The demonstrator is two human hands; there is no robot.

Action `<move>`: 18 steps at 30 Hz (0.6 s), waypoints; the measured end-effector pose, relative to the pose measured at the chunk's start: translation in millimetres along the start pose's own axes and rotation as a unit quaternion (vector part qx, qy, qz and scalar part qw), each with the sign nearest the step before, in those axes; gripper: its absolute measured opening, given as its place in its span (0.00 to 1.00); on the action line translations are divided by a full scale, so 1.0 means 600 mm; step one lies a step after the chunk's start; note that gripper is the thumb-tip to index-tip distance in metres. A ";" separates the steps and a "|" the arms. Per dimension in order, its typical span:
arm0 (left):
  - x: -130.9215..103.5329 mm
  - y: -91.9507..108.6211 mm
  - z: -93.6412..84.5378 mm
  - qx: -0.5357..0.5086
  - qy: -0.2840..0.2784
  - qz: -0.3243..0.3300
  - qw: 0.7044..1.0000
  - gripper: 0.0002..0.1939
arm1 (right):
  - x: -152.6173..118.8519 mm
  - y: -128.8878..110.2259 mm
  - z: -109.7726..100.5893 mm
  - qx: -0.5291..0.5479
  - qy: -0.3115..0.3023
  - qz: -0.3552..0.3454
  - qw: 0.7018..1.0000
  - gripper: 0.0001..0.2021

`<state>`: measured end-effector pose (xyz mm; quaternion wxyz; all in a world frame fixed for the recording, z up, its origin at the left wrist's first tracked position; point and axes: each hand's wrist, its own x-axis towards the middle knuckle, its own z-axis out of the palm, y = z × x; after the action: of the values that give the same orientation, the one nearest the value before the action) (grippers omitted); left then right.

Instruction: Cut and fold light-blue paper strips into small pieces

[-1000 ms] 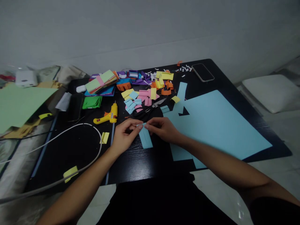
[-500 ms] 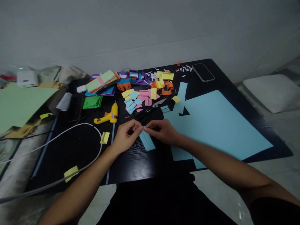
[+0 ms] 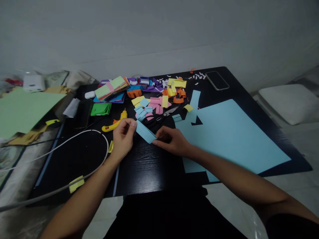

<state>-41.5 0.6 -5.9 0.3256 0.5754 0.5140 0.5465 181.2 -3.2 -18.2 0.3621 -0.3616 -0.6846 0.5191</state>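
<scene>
A folded light-blue paper strip is held up off the black table between my two hands. My left hand pinches its upper left end between thumb and fingers. At the other end, my right hand grips the lower right corner with thumb and forefinger. Just beyond the strip lie dark-handled scissors, their handles partly hidden behind the paper. A yellow glue gun rests behind my left hand. Large light-blue sheets spread over the table to the right of my right hand.
Behind the scissors lie pink paper pieces, with purple, orange and yellow ones around them. A phone lies at the back right. Stacked coloured papers and green pieces sit back left. A white cable loops across the left side.
The blue strip was flat on the table with both hands together at its top end. Now it is lifted and turned sideways, my left hand drawn left and up, one hand at each end.
</scene>
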 end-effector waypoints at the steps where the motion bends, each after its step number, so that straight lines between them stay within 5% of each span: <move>1: -0.001 0.000 0.001 0.001 0.000 -0.001 1.000 0.15 | 0.000 -0.001 0.001 -0.012 0.006 -0.001 1.000 0.11; 10: 0.001 0.002 -0.002 0.000 0.005 0.006 1.000 0.15 | 0.006 0.003 -0.007 0.006 0.093 0.009 0.996 0.11; 18: 0.003 -0.014 -0.010 0.031 -0.028 -0.008 0.999 0.13 | 0.023 0.005 -0.025 0.105 0.196 0.042 0.974 0.21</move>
<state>-49.2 3.4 -12.2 0.3261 0.5962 0.5257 0.5116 188.2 16.4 -16.6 0.5025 -0.4448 -0.5265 0.5220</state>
